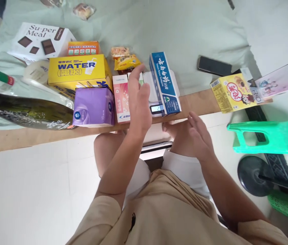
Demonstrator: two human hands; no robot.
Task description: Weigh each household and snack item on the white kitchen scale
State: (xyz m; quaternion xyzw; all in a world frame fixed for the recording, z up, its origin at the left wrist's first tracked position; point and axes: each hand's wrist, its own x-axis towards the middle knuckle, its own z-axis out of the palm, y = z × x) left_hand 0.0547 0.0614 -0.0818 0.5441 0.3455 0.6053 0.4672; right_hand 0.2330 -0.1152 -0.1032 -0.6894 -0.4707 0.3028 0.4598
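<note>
Left hand [139,98] is raised over the worktop [200,102], fingers [135,76] spread and loosely curved, holding nothing. It hovers just left of the small white scale [151,85], partly covering the pink-and-white box [121,98]. A blue toothpaste box [164,83] lies on the scale, long axis running near to far; the scale's display [156,108] is lit at the near edge, digits too small to read.

Right hand [197,134] is below the worktop edge, near the knee, fingers open and flat, empty.

Left of the pink-and-white box: purple tissue pack [94,106], yellow box marked WATER [79,69], dark bottle [26,110] lying on its side. Far right: black phone [214,65], yellow snack box [233,92]. Green stool [268,136] on the floor at right.
</note>
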